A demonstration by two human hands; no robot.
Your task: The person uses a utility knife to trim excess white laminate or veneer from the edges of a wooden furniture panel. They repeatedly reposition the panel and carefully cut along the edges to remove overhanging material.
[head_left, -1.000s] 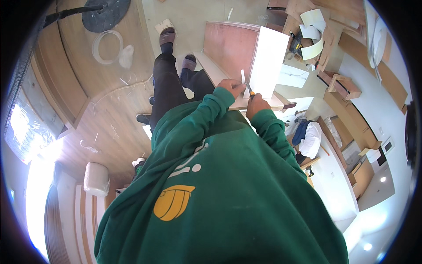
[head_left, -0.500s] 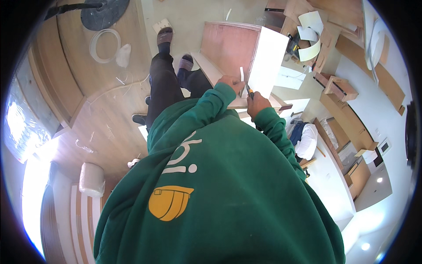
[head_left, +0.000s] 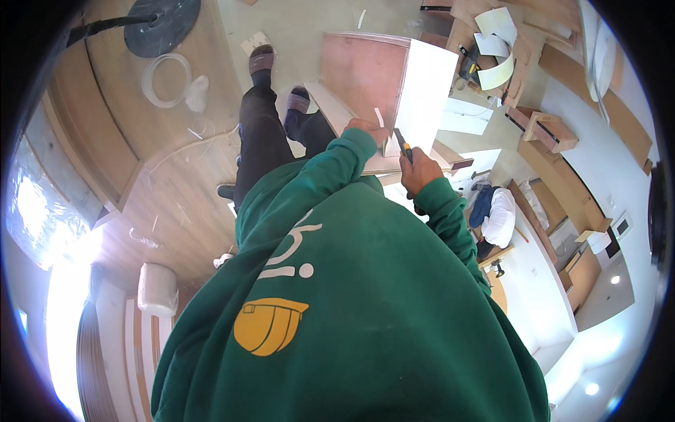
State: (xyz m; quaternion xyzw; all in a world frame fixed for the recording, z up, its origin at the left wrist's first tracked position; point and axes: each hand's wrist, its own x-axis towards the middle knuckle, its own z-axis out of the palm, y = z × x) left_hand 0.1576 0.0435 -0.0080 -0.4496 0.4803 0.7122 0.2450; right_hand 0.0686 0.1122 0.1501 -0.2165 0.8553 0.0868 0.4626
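My left hand point(head_left: 365, 132) pinches a narrow white strip point(head_left: 379, 116) at the near edge of a box-shaped cabinet, which has a pinkish wood panel point(head_left: 358, 77) and a bright white side point(head_left: 425, 95). Just to the right, my right hand point(head_left: 420, 169) is closed on a yellow and black cutting knife point(head_left: 405, 146), its tip pointing toward the cabinet corner. A pale board point(head_left: 330, 102) runs along the cabinet's left, under the hands.
My legs and slippered feet stand left of the cabinet. Leftward lie a white coil point(head_left: 151, 91) and a round black base point(head_left: 156, 35). Curved offcuts point(head_left: 492, 74), a power tool point(head_left: 470, 63) and wooden drawers point(head_left: 552, 135) are at right, with a person in white point(head_left: 500, 211) bent over.
My right hand and the knife have drawn slightly back from my left hand, which has shifted a little left, the white strip now tilting further left.
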